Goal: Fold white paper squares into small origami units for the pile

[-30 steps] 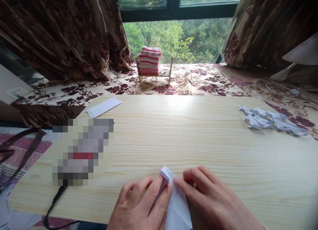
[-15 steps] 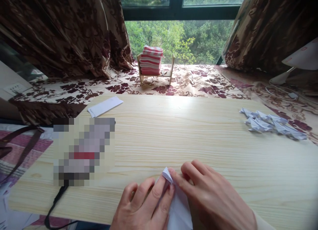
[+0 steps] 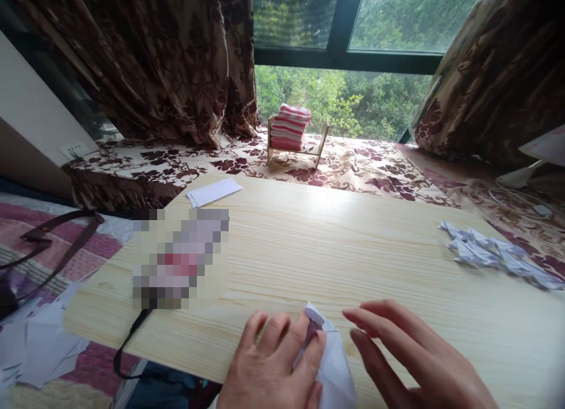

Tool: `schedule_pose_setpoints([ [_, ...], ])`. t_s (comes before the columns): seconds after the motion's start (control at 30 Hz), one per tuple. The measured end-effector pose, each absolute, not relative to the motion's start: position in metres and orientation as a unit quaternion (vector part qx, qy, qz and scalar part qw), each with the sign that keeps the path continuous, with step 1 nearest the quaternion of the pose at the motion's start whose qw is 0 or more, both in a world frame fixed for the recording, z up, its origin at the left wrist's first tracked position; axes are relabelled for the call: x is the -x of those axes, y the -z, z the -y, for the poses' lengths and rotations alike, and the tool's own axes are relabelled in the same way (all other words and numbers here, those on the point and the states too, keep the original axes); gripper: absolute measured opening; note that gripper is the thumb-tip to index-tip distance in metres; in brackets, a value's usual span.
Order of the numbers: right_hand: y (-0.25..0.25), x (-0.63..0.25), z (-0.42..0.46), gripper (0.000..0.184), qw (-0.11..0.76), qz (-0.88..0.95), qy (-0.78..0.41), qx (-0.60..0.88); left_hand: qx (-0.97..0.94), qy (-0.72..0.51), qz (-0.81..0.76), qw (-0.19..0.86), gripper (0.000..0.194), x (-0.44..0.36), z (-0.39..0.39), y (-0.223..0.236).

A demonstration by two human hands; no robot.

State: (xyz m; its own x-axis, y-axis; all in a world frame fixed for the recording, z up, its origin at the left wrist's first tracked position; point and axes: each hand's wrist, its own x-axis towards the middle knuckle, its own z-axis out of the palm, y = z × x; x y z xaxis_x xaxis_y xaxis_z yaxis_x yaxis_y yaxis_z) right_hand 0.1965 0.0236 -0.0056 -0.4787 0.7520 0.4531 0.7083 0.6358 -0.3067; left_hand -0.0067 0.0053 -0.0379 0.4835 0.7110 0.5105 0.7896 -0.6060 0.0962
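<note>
A white sheet of paper (image 3: 334,362) lies at the near edge of the table, its far end folded to a point. My left hand (image 3: 273,362) grips and holds it down, with the forefinger and thumb on the folded part near the tip. Just right of the paper, my right hand (image 3: 410,350) is raised with its fingers apart and nothing in them. The paper's near end runs out of view at the bottom.
Several folded white paper pieces (image 3: 498,253) lie in a cluster at the right. A flat white paper strip (image 3: 215,192) rests at the back left, behind a blurred-out object (image 3: 185,256) with a black cord (image 3: 128,344). Loose papers (image 3: 42,344) lie on the bed at left.
My right hand has lifted off the paper and moved right, its fingers opening. My left hand stays on the paper. The whole view has tilted and shifted.
</note>
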Motion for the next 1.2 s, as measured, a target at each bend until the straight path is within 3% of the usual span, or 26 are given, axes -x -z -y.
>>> schedule_pose_setpoints([
  [0.13, 0.0, -0.167, -0.041, 0.014, 0.271, 0.822, -0.142, 0.481, 0.851, 0.259, 0.453, 0.064, 0.031, 0.005, -0.003, 0.042],
  [0.27, 0.006, -0.163, -0.045, 0.023, 0.236, 0.795, -0.226, 0.512, 0.849, 0.271, 0.448, 0.073, 0.035, 0.005, -0.002, 0.048],
  [0.53, 0.011, -0.173, -0.044, 0.028, 0.22, 0.784, -0.266, 0.516, 0.848, 0.265, 0.454, 0.067, 0.034, 0.006, -0.002, 0.051],
  [0.7, 0.01, -0.174, -0.049, 0.017, 0.218, 0.831, -0.215, 0.465, 0.846, 0.273, 0.451, 0.079, 0.035, 0.006, -0.002, 0.05],
  [0.87, -0.001, -0.169, -0.056, 0.021, 0.163, 0.891, -0.131, 0.403, 0.847, 0.261, 0.457, 0.068, 0.033, 0.006, -0.002, 0.048],
  [1.2, -0.009, -0.156, -0.065, 0.018, 0.187, 0.902, -0.083, 0.38, 0.845, 0.243, 0.474, 0.049, 0.038, 0.006, -0.001, 0.045],
])
